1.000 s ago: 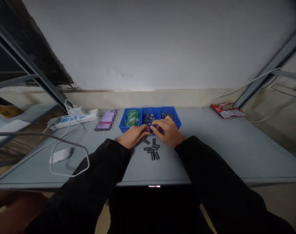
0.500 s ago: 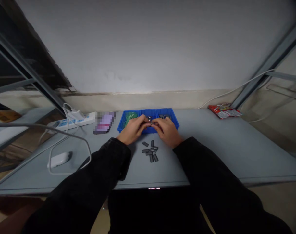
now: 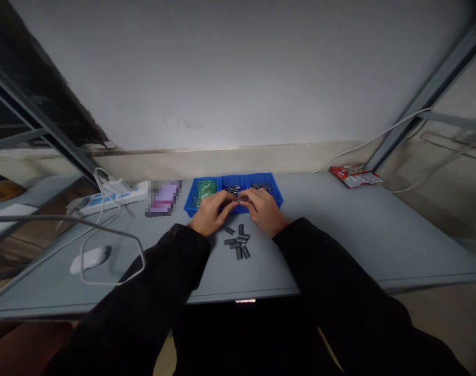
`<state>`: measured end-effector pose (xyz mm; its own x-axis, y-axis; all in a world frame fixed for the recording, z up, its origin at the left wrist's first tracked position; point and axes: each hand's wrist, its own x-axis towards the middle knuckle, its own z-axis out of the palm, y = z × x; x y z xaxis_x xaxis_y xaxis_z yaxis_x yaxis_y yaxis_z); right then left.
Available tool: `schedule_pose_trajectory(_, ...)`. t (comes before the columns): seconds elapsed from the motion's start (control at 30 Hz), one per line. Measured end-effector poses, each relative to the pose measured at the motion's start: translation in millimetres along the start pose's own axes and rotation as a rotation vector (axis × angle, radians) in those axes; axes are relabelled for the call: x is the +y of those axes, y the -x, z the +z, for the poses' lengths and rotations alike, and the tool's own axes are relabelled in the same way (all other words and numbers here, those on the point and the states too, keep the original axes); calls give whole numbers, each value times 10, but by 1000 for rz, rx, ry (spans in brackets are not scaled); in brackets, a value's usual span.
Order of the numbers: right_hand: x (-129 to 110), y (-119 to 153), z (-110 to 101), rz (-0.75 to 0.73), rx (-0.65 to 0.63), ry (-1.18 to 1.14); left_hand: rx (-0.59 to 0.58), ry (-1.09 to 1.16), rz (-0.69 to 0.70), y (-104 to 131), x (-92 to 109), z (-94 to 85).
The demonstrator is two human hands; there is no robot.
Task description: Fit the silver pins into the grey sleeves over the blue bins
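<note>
My left hand and my right hand meet fingertip to fingertip in front of the blue bins. Both pinch a small greyish piece, mostly covered by the fingers, so its kind does not show. Behind them, the left blue bin holds green bits. Thin shiny metal pieces lie in the middle bin, and small grey parts in the right bin. Nearer my body, several short dark grey cylinder-like pieces lie loosely on the table.
On the left are a phone, a white power strip with plugged-in cables, and a white rounded case. A grey cable loops near my left sleeve. A red packet lies at the back right of the grey table.
The view has shifted slightly, so everything sits a little further left. My hands stay together at the bins, their fingers moved slightly; the loose dark pieces lie as before.
</note>
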<state>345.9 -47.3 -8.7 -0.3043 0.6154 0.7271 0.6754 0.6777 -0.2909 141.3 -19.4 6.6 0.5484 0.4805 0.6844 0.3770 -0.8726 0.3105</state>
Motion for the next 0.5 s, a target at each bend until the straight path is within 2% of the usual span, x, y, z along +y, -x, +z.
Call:
schedule_pose_trajectory(0.23,12,18,-6,40,-16,-3,34,15,49,-7,13,11)
schedule_pose_trajectory(0.5,24,8,8,28,-34,39,62,16,18,6,10,15)
